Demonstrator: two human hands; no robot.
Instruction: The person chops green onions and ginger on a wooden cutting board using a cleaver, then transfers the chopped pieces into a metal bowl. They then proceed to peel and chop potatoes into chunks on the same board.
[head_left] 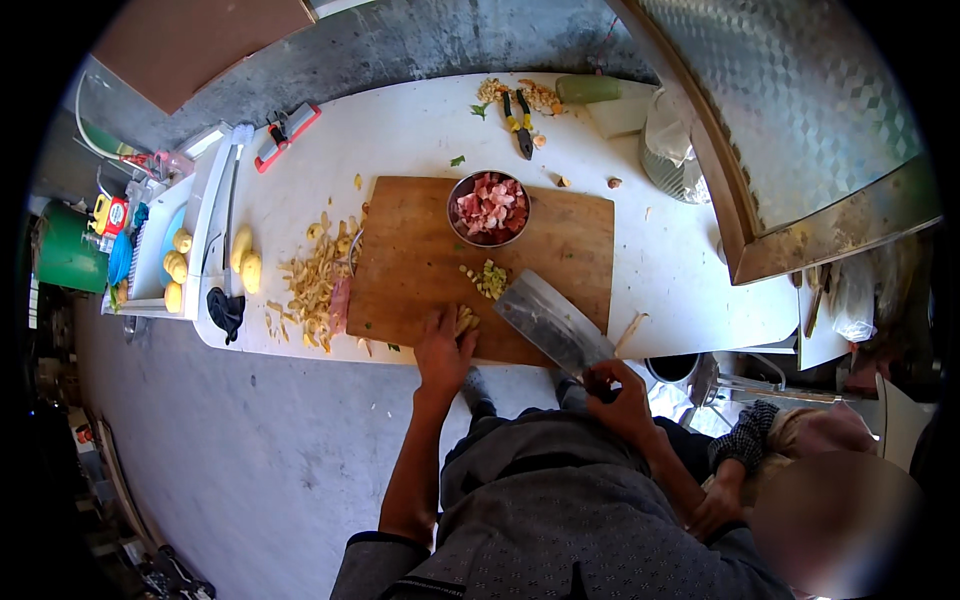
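Note:
A wide cleaver (552, 318) is in my right hand (620, 397), its fingers wrapped round the handle. The blade lies slanted over the cutting board (405, 235), its far end beside a small heap of chopped pale yellow-green bits (488, 279). At the board's near edge my left hand (445, 352) has its fingers bent against pale yellow pieces (466, 320), partly hidden by the fingers; I cannot tell what they are. A metal bowl (457, 225) of cut pink raw meat (492, 205) stands at the far side of the board.
Peelings (310, 285) lie left of the board, with potatoes (246, 262) beyond. Pliers (519, 125) and a green bottle (588, 89) are at the back. A framed glass pane (790, 110) overhangs the right. Another person's arm (728, 490) is close by my right arm.

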